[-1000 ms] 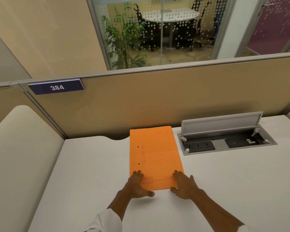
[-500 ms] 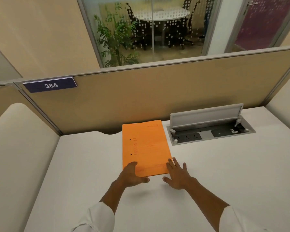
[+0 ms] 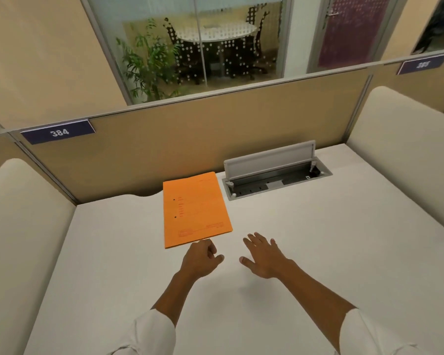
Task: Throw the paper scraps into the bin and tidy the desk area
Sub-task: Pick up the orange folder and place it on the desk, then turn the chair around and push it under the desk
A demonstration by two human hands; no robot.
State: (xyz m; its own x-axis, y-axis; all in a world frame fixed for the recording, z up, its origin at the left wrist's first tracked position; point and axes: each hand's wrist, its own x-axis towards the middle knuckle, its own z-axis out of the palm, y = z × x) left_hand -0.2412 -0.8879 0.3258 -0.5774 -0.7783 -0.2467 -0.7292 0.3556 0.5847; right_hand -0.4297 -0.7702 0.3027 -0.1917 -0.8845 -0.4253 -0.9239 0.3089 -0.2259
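Note:
An orange file folder (image 3: pixel 194 208) lies flat on the white desk (image 3: pixel 305 239), its far edge close to the back partition. My left hand (image 3: pixel 200 257) hovers just off the folder's near edge, fingers loosely curled, holding nothing. My right hand (image 3: pixel 264 254) is to the right of the folder's near corner, palm down, fingers spread, apart from the folder. No paper scraps or bin are in view.
A grey power socket box (image 3: pixel 274 172) with its lid raised is set in the desk right of the folder. A beige partition (image 3: pixel 215 129) with a "384" sign (image 3: pixel 58 131) closes the back. Cream side dividers (image 3: pixel 18 213) stand left and right.
Both hands have come off the folder's near edge and drawn back towards me. The folder stays in place. My view has pulled back and shifted right.

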